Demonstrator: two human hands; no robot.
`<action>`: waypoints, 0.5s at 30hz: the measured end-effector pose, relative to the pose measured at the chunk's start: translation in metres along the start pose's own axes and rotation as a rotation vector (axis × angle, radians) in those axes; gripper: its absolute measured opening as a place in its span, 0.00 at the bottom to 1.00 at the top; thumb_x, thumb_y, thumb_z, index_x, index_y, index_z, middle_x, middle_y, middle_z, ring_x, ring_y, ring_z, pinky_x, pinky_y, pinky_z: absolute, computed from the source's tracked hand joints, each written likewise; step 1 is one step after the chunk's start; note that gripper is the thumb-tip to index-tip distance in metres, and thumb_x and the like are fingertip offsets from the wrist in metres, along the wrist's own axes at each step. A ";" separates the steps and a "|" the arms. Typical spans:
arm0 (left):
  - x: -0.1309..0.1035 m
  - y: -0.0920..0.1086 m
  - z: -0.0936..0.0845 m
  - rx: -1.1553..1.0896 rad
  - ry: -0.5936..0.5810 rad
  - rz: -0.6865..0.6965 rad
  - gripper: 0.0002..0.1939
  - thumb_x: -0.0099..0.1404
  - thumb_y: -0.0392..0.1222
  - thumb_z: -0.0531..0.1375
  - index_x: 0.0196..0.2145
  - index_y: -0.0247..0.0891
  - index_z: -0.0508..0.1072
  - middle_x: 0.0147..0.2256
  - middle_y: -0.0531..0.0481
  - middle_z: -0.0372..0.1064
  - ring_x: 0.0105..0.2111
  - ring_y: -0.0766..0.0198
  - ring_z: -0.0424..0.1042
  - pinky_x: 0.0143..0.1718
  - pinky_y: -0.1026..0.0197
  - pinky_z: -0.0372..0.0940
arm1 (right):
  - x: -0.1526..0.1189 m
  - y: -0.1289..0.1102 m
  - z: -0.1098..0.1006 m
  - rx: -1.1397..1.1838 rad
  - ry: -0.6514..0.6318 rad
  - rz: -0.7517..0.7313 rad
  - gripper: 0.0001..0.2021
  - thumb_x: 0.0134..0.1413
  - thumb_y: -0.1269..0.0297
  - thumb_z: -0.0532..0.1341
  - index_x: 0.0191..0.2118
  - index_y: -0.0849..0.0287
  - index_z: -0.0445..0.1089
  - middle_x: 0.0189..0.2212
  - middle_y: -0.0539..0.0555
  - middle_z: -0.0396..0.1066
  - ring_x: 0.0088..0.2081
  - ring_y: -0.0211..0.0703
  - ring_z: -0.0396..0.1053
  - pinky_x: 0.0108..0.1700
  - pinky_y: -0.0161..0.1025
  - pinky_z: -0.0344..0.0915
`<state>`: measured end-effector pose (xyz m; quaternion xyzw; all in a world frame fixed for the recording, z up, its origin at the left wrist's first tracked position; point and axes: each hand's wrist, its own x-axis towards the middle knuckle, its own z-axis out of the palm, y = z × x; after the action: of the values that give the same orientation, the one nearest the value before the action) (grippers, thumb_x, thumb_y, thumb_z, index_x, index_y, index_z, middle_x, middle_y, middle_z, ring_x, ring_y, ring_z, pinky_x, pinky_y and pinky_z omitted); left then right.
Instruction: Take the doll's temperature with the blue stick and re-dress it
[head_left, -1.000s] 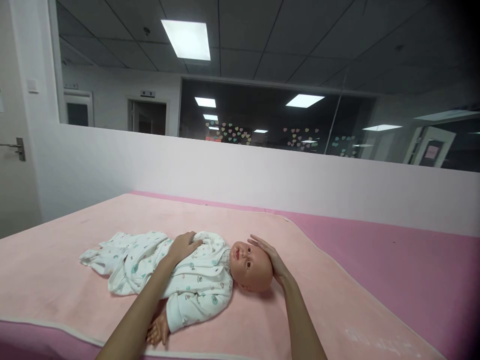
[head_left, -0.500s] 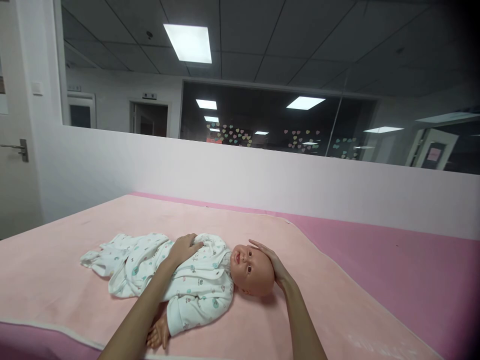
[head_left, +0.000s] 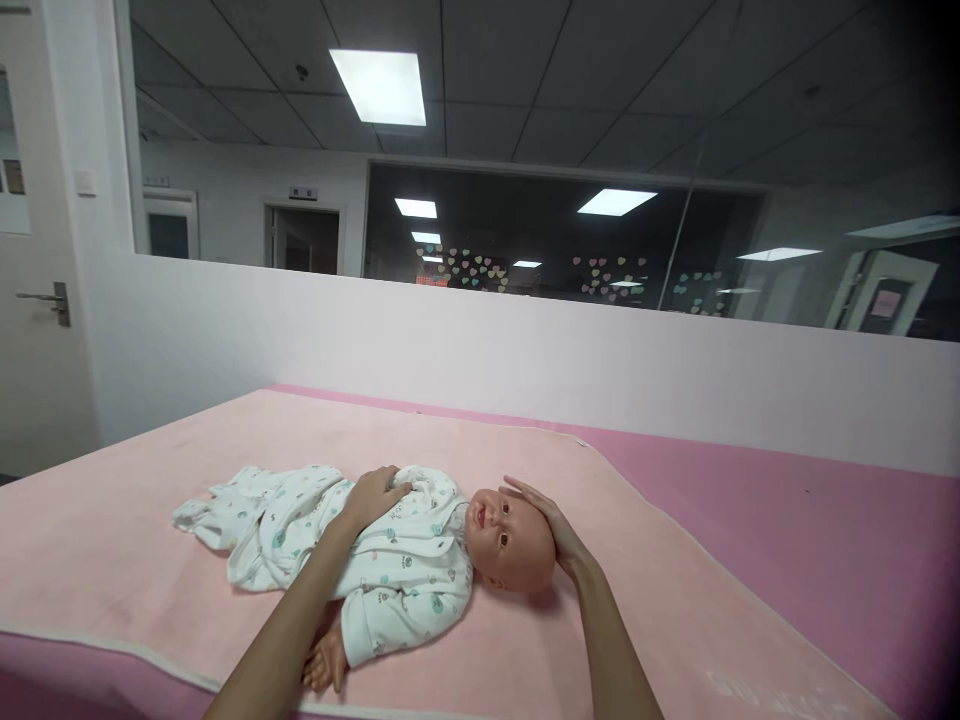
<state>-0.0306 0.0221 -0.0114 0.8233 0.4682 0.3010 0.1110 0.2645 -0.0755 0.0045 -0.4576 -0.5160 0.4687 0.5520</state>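
Observation:
A baby doll point(head_left: 510, 540) lies on its back on a peach-coloured mat point(head_left: 150, 440), its bald head to the right. It wears a white patterned romper point(head_left: 405, 560) whose legs stretch off to the left. My left hand point(head_left: 377, 496) rests flat on the doll's chest, fingers extended over the cloth. Against the crown and far side of the doll's head lies my right hand point(head_left: 551, 520), its fingers stretched out along the curve. Part of its palm is hidden behind the head. The doll's hand pokes out of the near sleeve beside my left forearm.
Pink padding point(head_left: 825, 540) shows beyond the mat's right and back edges. A low white wall point(head_left: 525, 350) with a wide window point(head_left: 525, 220) above it stands behind. At the far left is a door point(head_left: 37, 300) with a metal handle.
The whole view has shifted slightly, so everything sits a little further right. Both hands keep their places on the doll's chest and head.

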 end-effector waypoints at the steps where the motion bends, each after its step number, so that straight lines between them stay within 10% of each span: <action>1: 0.000 0.000 0.000 0.000 -0.001 0.000 0.18 0.60 0.53 0.48 0.37 0.38 0.68 0.36 0.45 0.69 0.37 0.55 0.67 0.36 0.60 0.57 | -0.001 0.000 0.001 -0.007 -0.013 0.008 0.22 0.48 0.52 0.57 0.46 0.58 0.68 0.49 0.56 0.66 0.52 0.49 0.61 0.54 0.46 0.54; 15: 0.002 -0.002 0.000 0.012 -0.021 -0.020 0.20 0.60 0.54 0.49 0.41 0.39 0.68 0.39 0.45 0.70 0.40 0.54 0.67 0.39 0.60 0.58 | -0.001 -0.001 0.002 -0.006 0.089 -0.015 0.24 0.46 0.51 0.58 0.49 0.54 0.64 0.51 0.54 0.63 0.52 0.47 0.61 0.53 0.43 0.57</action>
<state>-0.0317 0.0249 -0.0114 0.8225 0.4768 0.2883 0.1142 0.2621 -0.0761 0.0051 -0.4758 -0.4955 0.4423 0.5766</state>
